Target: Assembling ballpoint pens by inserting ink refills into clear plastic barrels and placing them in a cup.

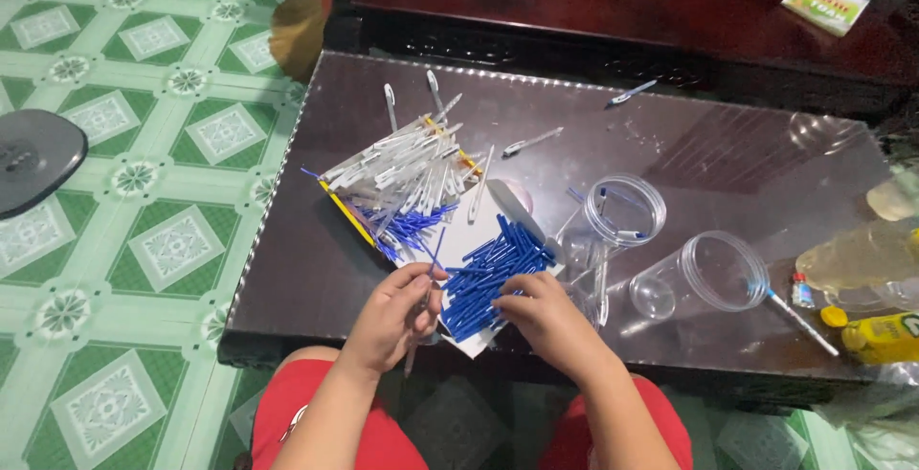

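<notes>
I've got my left hand [394, 312] closed around a thin pen part [421, 312] at the near edge of the dark table [316, 250], its tip pointing up toward the sheet. My right hand [546, 315] is curled, fingertips on the pile of blue pieces [493, 274]; whether it grips one I cannot tell. I'd pinch one blue piece only, line it up straight, keep both hands low over the white sheet [469, 231].
</notes>
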